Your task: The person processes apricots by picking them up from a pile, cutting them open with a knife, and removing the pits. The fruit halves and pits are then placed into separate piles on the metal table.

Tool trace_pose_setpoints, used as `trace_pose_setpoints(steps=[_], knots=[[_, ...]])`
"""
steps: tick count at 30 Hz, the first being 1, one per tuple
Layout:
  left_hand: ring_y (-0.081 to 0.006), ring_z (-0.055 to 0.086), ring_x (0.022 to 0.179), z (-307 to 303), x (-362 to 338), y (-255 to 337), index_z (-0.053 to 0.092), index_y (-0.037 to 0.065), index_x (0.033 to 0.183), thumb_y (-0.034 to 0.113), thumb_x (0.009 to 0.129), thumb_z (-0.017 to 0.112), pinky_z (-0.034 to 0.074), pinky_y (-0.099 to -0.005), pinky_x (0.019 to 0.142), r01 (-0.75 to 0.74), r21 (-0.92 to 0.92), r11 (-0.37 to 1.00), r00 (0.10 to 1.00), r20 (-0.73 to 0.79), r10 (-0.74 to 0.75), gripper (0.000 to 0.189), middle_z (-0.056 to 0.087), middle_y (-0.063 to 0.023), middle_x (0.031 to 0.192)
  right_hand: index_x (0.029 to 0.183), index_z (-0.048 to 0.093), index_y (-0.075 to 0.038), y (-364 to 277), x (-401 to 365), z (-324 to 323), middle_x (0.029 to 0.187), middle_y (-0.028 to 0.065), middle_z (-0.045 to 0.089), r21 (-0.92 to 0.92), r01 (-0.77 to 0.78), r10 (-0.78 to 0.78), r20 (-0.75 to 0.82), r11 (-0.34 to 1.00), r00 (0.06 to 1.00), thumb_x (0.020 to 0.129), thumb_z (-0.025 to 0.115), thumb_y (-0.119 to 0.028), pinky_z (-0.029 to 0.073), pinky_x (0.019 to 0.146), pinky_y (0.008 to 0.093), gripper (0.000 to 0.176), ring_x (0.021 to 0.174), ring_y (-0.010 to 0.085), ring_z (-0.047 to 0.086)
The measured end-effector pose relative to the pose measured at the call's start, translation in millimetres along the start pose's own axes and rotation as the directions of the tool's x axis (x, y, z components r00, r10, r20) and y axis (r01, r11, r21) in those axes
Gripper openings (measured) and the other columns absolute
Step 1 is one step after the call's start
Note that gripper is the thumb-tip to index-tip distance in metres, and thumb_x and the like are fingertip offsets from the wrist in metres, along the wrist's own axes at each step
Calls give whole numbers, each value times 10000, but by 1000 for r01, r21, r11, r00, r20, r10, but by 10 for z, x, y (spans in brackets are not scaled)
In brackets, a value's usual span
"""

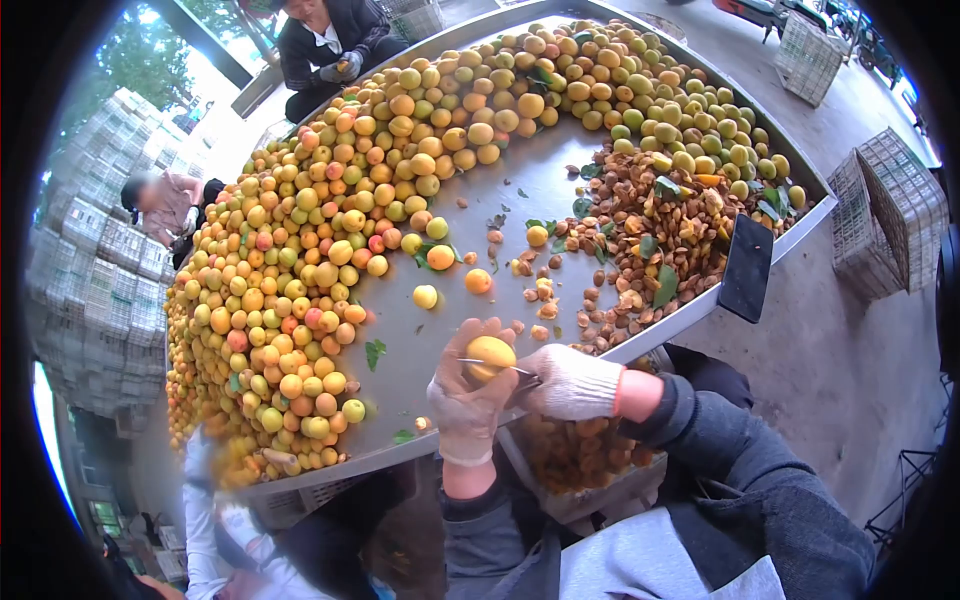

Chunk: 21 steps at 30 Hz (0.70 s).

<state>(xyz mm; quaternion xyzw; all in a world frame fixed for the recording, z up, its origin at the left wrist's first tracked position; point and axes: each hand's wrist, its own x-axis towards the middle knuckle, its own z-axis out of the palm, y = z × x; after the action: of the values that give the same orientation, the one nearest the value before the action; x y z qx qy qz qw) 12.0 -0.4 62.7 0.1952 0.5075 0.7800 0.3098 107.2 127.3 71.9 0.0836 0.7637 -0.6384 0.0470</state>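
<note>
My left hand (466,410), in a pale knit glove, is closed round a yellow apricot (491,349) near the front edge of the metal table (400,345). In my right hand (578,382), also gloved, is a small knife (517,370) with a thin blade. The blade lies across the apricot's near side, and the handle is mostly hidden in the glove. Just beyond my hands, a few loose apricots (478,281) and scattered pits (540,310) rest on the table. Below my wrists stands a container of orange fruit pieces (585,455).
A large heap of apricots (330,230) covers the table's left and far sides. Brown pits (665,225) are piled at right, near a black phone (746,268) on the rim. Co-workers sit at the far side (325,50) and left (165,205). Plastic crates (885,215) stand at right.
</note>
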Motion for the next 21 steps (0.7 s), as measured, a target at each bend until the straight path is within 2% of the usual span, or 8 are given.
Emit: trace_pose_setpoints(steps=[2, 4, 6, 7, 12, 16, 19, 21], knots=[[-243, 602, 1081, -63, 44, 2, 485, 14, 1312, -134, 682, 717, 499, -362, 941, -16, -108, 994, 998, -61, 10, 687, 577, -151, 1218, 882, 682, -29, 15, -114, -123, 777, 129, 663, -223, 108, -130, -86, 969, 988, 815, 588, -99, 511, 694, 314, 135, 698, 209, 642], [-228, 603, 1077, -108, 66, -41, 486, 21, 1316, -127, 674, 728, 498, -352, 937, -34, -225, 974, 992, -125, 5, 702, 581, -134, 1207, 868, 687, -43, -37, -200, -194, 742, 54, 662, -17, 37, -39, -187, 999, 981, 824, 578, -53, 508, 677, 287, 118, 689, 152, 628], [-208, 608, 1066, -96, 74, -96, 485, 18, 1319, -78, 667, 764, 493, -323, 917, -134, 298, 945, 983, -84, 166, 715, 581, -92, 1197, 905, 685, -45, -173, -252, -252, 729, 14, 644, 242, -12, 89, -310, 970, 947, 834, 589, -41, 503, 672, 263, 119, 709, 117, 613], [-208, 608, 1066, -56, 57, -94, 485, 18, 1319, -78, 667, 764, 493, -323, 917, -129, 298, 946, 984, -81, 159, 715, 581, -92, 1197, 932, 683, -42, -277, -257, -306, 732, 1, 634, 330, -75, 194, -344, 941, 919, 840, 600, -43, 501, 676, 250, 124, 733, 103, 606], [-246, 641, 1001, 184, -1, -58, 496, -11, 1285, 140, 777, 757, 503, -321, 849, -341, 802, 490, 934, 229, 274, 591, 625, -126, 1143, 1160, 587, -44, 21, -96, -286, 920, 52, 647, -22, 110, -110, -400, 994, 910, 806, 716, -217, 508, 678, 244, 414, 773, 94, 602], [-208, 651, 872, 236, -13, -120, 481, 11, 1295, 193, 837, 718, 514, -313, 804, -403, 680, 612, 908, 216, 359, 548, 668, -101, 996, 1132, 596, -36, -87, -122, -358, 918, 45, 652, 203, 56, 9, -306, 978, 952, 807, 717, -229, 511, 701, 244, 397, 795, 95, 604], [-226, 656, 884, 283, -5, -146, 475, 8, 1297, 258, 909, 622, 517, -316, 787, -474, 813, 339, 823, 272, 499, 485, 660, -114, 1012, 1129, 595, -50, -34, -45, -226, 899, 38, 647, 111, 227, -164, -406, 968, 899, 820, 691, -200, 503, 623, 224, 356, 725, 77, 594], [-213, 657, 831, 183, 51, -286, 489, -8, 1266, 312, 958, 498, 522, -313, 754, -431, 723, 540, 798, 26, 602, 444, 664, -128, 958, 1136, 586, -57, -80, -124, -213, 865, 31, 640, 260, 178, -76, -358, 949, 931, 823, 684, -190, 492, 574, 218, 353, 677, 71, 587]])
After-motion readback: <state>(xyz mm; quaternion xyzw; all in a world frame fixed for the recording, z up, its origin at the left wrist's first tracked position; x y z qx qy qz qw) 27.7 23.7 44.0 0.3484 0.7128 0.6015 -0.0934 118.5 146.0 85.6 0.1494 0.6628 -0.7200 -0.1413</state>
